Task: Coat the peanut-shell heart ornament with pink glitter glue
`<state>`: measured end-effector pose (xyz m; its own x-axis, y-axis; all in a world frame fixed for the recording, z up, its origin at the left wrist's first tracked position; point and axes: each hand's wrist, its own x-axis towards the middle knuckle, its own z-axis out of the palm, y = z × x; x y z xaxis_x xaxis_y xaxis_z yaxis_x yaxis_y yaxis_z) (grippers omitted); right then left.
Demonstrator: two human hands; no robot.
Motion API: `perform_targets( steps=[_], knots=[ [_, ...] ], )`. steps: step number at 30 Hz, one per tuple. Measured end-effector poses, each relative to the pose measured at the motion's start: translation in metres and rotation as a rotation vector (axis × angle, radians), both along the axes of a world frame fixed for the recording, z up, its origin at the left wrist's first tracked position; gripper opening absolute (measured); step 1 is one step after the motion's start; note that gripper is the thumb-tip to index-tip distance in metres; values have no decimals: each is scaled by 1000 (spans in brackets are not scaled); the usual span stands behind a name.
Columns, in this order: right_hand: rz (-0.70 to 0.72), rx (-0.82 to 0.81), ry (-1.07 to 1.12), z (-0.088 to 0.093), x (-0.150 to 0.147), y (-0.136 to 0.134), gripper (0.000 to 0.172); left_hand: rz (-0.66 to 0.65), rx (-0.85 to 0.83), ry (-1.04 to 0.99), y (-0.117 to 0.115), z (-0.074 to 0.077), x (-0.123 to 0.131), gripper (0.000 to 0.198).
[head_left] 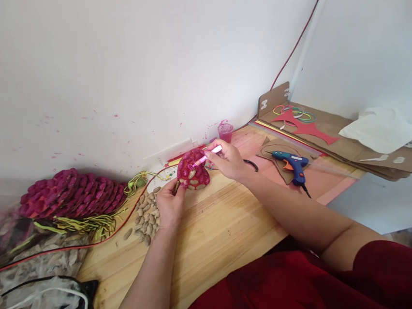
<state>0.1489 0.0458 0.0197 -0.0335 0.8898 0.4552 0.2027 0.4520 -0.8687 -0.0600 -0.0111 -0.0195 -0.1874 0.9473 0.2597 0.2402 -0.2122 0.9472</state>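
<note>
My left hand [170, 204] is closed on the lower edge of a small round piece covered in magenta-painted shells [193, 171], holding it up off the wooden table [217, 231]. My right hand [227, 159] pinches a thin pink-and-white brush [206, 157] whose tip rests on the piece's top face. Some shells at the bottom of the piece are still plain tan. A small pink cup of paint [225, 131] stands just behind, against the wall.
A pile of loose tan shells [145, 217] lies left of my left hand. Finished magenta pieces [71, 192] with yellow-green threads sit at far left. A blue glue gun [291, 163] lies on cardboard at right, with scissors [252, 164] nearby. Plastic bags occupy the lower left.
</note>
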Motion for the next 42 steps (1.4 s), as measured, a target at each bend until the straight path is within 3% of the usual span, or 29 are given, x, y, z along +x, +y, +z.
perform_targets(
  steps=[19, 32, 42],
  knots=[
    [4, 28, -48, 4, -2, -7, 23, 10, -20, -16, -1, 0, 0, 42],
    [32, 231, -178, 10, -1, -16, 16, 26, 0, 20, -1, 1, 0, 37],
    [8, 196, -197, 10, -1, -16, 16, 26, -12, 17, -2, 2, 1, 39]
  ],
)
